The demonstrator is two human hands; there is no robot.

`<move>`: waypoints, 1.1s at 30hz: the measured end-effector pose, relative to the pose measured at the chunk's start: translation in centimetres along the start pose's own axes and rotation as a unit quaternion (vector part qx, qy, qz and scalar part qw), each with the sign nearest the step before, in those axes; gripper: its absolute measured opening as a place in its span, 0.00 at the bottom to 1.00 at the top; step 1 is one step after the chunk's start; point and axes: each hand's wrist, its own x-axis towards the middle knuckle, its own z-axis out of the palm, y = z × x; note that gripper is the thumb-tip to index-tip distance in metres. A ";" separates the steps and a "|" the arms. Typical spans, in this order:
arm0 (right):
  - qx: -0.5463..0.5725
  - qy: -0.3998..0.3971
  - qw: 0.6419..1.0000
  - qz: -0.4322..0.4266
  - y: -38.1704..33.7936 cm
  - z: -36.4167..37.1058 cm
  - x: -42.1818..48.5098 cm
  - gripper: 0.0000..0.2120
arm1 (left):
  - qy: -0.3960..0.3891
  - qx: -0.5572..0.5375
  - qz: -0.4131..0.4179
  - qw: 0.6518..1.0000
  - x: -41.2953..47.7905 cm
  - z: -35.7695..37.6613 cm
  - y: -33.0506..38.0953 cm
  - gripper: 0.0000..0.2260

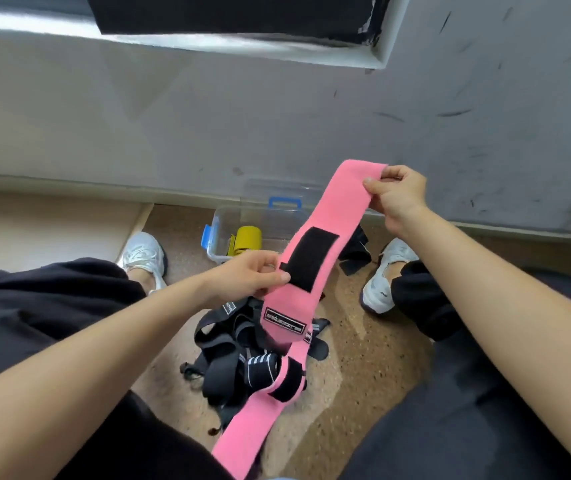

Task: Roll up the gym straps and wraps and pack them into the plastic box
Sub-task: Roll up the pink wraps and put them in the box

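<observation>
Head view: pink wrap [315, 216] stretched between both hands over a speckled brown floor [363, 375]
Nearest, between dark trouser legs [34, 306], a second pink wrap [252, 424] lies on the floor beside a tangled pile of black straps [221, 351]. Above the pile the left hand [246, 277] pinches the held wrap's edge by its black fastener patch, thumb on top, and the labelled end hangs down. The right hand [398, 195] grips the far end, fingers curled round it. Beyond, between two white shoes [145, 254], the clear plastic box [220, 220] with blue clips sits open on the floor with a yellow roll [247, 240] inside, near the foot of a scuffed grey wall [207, 126]
</observation>
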 end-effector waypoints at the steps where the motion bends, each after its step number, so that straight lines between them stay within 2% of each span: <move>1: 0.008 0.011 1.000 0.014 0.8 -0.2 0.0 0.11 | 0.013 -0.001 0.001 1.000 0.0 0.0 -0.5 0.03; 4: 0.065 0.003 0.996 0.064 1.8 -0.3 -0.1 0.12 | 0.011 -0.001 -0.007 1.000 0.1 -0.2 -2.2 0.01; 7: 0.162 -0.060 0.977 0.126 1.8 0.3 -0.2 0.14 | -0.057 0.069 -0.025 0.996 0.0 -0.1 -4.1 0.08; 10: 0.181 -0.099 0.965 0.162 1.9 1.0 -0.5 0.16 | -0.058 0.118 -0.033 0.991 0.1 -0.1 -4.8 0.06; 14: 0.078 -0.096 0.985 0.124 3.5 1.3 -0.8 0.25 | 0.037 0.075 -0.048 0.995 0.3 -0.8 -4.7 0.03; 18: -0.107 -0.112 0.986 0.061 5.6 0.1 -0.8 0.25 | 0.137 0.067 -0.037 0.988 0.1 -1.9 -4.3 0.04; 19: -0.186 -0.135 0.972 0.047 5.8 -0.1 -0.9 0.24 | 0.152 0.070 -0.032 0.985 0.1 -2.2 -4.2 0.04; 20: -0.298 -0.164 0.940 0.019 5.7 -0.3 -1.1 0.21 | 0.156 0.070 -0.028 0.985 0.0 -2.5 -3.9 0.05; 22: -0.492 -0.220 0.841 -0.044 5.3 -0.3 -1.6 0.16 | 0.137 0.061 -0.009 0.989 -0.3 -2.9 -3.1 0.08; 23: -0.504 -0.249 0.824 -0.065 4.8 0.1 -2.0 0.13 | 0.116 0.052 0.002 0.992 -0.4 -2.8 -2.5 0.09; 24: -0.463 -0.292 0.833 -0.077 4.5 0.6 -2.6 0.11 | 0.096 0.047 0.012 0.994 -0.4 -2.8 -2.2 0.09; 26: -0.342 -0.412 0.842 -0.060 4.2 2.1 -4.4 0.13 | 0.057 0.049 0.029 0.997 -0.5 -2.6 -1.5 0.10; 28: -0.302 -0.502 0.810 -0.033 4.4 3.6 -6.4 0.16 | 0.025 0.063 0.046 0.997 -0.7 -2.4 -0.9 0.09; 29: -0.294 -0.527 0.797 -0.025 4.9 4.2 -7.1 0.15 | 0.021 0.066 0.053 0.996 -0.7 -2.3 -0.6 0.09; 31: -0.292 -0.539 0.790 -0.016 5.7 4.6 -7.5 0.04 | 0.029 0.079 0.061 0.995 -0.9 -2.6 -0.4 0.07; 33: -0.302 -0.532 0.791 -0.021 5.8 4.3 -6.9 0.05 | 0.026 0.114 0.060 0.991 -0.9 -2.7 -0.3 0.07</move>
